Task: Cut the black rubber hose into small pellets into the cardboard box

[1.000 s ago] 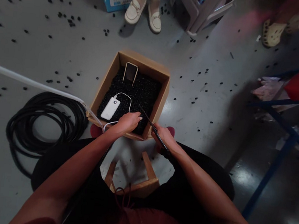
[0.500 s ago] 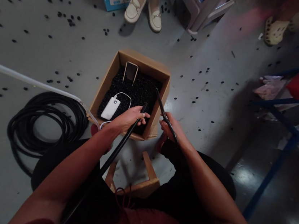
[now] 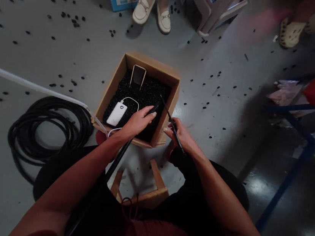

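Observation:
A brown cardboard box (image 3: pixel 111 85) on the grey floor is filled with small black pieces. A white power bank (image 3: pixel 117 114) with a white cable lies on them, and a phone (image 3: pixel 138 75) leans against the far wall. My left hand (image 3: pixel 137 122) is closed round a black corrugated hose (image 3: pixel 117 161), whose tip reaches over the box. My right hand (image 3: pixel 180 134) grips dark scissors (image 3: pixel 171 122) that point towards the hose tip, at the box's near right corner.
A coil of black hose (image 3: pixel 43 131) lies on the floor at left, crossed by a white pipe (image 3: pixel 32 86). Black pieces are scattered over the floor. Another person's feet in white shoes (image 3: pixel 152 13) stand beyond the box. A wooden stool (image 3: pixel 142 192) is between my legs. A blue frame (image 3: pixel 291 169) stands at right.
My left hand has pushed the hose tip further over the box. My right hand has swung the scissors from the box's near edge up towards the hose tip.

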### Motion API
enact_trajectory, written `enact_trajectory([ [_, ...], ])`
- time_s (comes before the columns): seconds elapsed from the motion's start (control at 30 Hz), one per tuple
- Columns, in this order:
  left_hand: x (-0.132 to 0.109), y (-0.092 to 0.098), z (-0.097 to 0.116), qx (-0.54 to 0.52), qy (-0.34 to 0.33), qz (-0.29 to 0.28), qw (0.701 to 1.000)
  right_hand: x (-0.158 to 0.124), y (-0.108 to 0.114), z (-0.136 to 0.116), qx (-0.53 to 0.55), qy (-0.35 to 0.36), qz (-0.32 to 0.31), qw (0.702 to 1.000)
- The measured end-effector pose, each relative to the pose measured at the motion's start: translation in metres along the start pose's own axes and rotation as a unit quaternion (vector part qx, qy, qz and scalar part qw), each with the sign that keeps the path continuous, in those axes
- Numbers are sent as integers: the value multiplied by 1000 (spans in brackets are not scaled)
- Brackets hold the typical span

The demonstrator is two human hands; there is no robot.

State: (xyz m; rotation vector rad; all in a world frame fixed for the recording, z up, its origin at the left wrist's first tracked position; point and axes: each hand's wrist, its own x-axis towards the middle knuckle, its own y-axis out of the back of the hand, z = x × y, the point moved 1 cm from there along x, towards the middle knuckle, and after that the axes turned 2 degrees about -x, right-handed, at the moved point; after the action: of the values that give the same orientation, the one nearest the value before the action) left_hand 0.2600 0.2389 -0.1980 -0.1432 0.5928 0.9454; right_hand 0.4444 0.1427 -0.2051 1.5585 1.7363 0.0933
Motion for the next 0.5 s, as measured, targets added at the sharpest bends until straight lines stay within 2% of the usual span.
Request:
enact_trajectory([
  [0.23,-1,0,3,84,-26,9,996,-5,-2,-10,-6,7,-50,999],
  [0.5,0,0,1,98,-46,-5,994,-5,-3,-7,-6,14,-69,998],
])
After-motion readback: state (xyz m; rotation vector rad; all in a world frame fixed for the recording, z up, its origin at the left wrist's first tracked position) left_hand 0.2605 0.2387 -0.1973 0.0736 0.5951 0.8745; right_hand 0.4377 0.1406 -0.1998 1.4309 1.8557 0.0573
